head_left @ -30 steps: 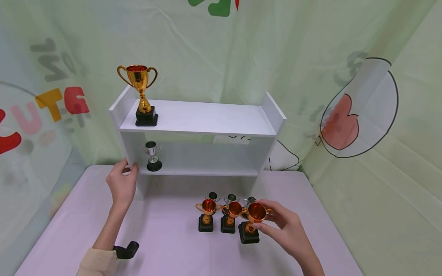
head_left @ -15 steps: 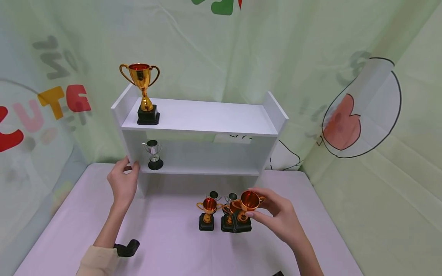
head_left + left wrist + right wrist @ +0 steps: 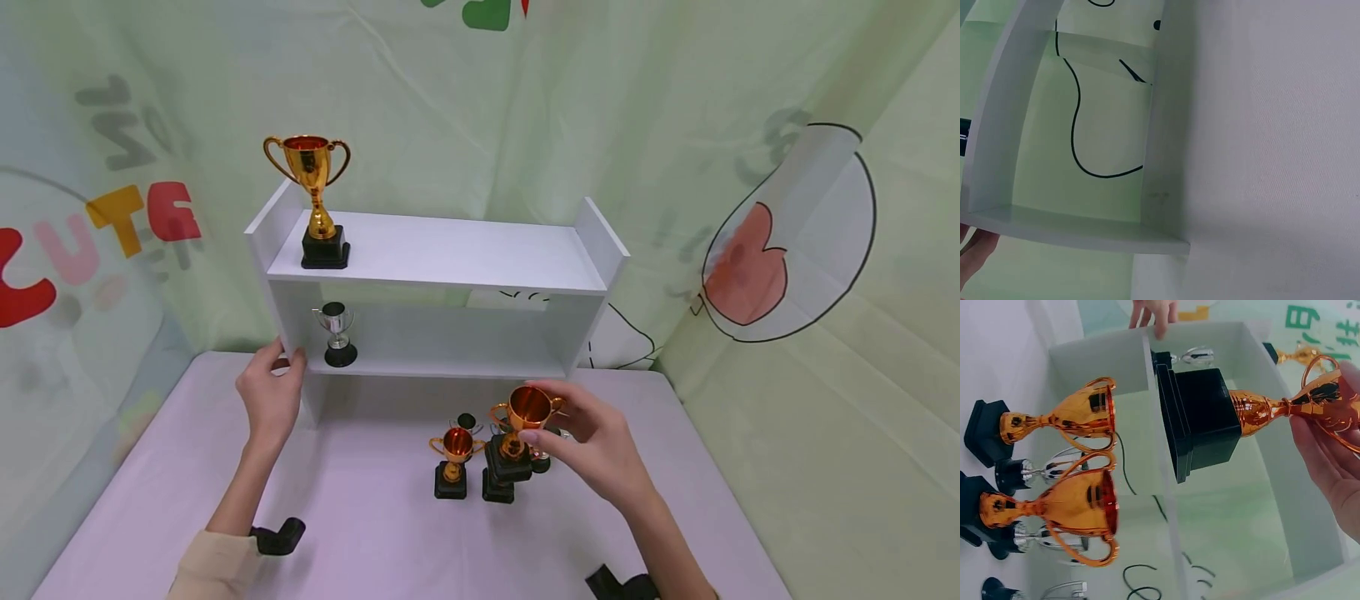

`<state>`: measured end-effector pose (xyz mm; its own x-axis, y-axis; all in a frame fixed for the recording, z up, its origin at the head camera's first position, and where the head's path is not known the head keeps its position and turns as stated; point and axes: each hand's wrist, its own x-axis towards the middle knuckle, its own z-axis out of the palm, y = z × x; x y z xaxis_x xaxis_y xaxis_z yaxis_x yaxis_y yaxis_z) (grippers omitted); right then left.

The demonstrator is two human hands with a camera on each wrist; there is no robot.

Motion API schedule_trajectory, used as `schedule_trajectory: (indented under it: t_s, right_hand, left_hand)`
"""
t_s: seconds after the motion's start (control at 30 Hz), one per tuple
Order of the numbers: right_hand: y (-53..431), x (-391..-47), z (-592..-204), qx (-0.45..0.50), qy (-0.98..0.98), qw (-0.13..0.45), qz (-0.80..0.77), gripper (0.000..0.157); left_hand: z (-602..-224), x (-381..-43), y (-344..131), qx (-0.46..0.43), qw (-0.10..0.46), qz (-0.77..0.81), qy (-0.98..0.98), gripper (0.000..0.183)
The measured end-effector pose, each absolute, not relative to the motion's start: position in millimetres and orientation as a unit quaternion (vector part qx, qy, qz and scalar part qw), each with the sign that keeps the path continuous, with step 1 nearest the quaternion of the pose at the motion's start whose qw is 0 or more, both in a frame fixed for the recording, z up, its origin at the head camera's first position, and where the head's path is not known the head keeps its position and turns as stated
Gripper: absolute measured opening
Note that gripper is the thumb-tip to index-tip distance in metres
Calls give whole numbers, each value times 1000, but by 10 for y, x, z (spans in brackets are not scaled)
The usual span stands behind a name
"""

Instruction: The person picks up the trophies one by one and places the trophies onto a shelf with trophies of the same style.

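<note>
My right hand (image 3: 592, 442) holds a small copper-coloured trophy (image 3: 529, 408) by its cup, thumb in front and fingers behind. In the right wrist view its black base (image 3: 1207, 419) is off the table, level with the shelf opening. My left hand (image 3: 272, 400) grips the left side panel of a white shelf unit (image 3: 450, 250). A copper trophy (image 3: 456, 446) stands on the table; another (image 3: 1082, 506) is mostly covered by the held one in the head view. Behind them stand several small silver trophies (image 3: 467, 421), partly hidden.
A large gold trophy (image 3: 321, 221) stands at the left of the top shelf. Below it, a silver trophy (image 3: 335, 320) stands on the middle shelf's left end. The unit rests on a pale-clothed table (image 3: 375, 533), with printed curtains (image 3: 420, 125) behind.
My right hand has lifted the copper trophy from the right end of the front row and carried it up and left toward the shelf. My left hand stays on the side panel.
</note>
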<state>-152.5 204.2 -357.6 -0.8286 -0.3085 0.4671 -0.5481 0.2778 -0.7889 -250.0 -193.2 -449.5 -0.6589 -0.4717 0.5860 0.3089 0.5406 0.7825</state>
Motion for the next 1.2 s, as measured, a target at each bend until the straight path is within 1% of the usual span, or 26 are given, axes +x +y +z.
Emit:
schedule_trajectory:
  t_s: [0.1,0.33,0.47,0.73,0.97,1.2]
  right_hand:
    - [2002,-1539,-3509,278,-791,106,534,52]
    - [1896,-1560,-3385,264,-795,97,538,51]
    - [1844,-1595,-3318,266,-794,94,539,50]
    - [1792,-1662,-3142,273,-792,111,535,51]
    - [1724,-1702,-3017,275,-790,109,537,51]
    - [1634,-1763,-2894,298,-779,108,541,51]
  left_hand:
    - [-4501,-2506,-1933,55,411,-475,-776,16]
    - [-4496,-2494,-1915,62,401,-481,-777,22]
    - [-4489,-2484,-1913,61,402,-482,-776,23]
    - [-4481,-2475,-1914,65,404,-484,-774,20]
    - [-4487,-2467,-1916,66,403,-486,-773,20]
    - [-4499,-2476,-1914,63,400,-489,-773,23]
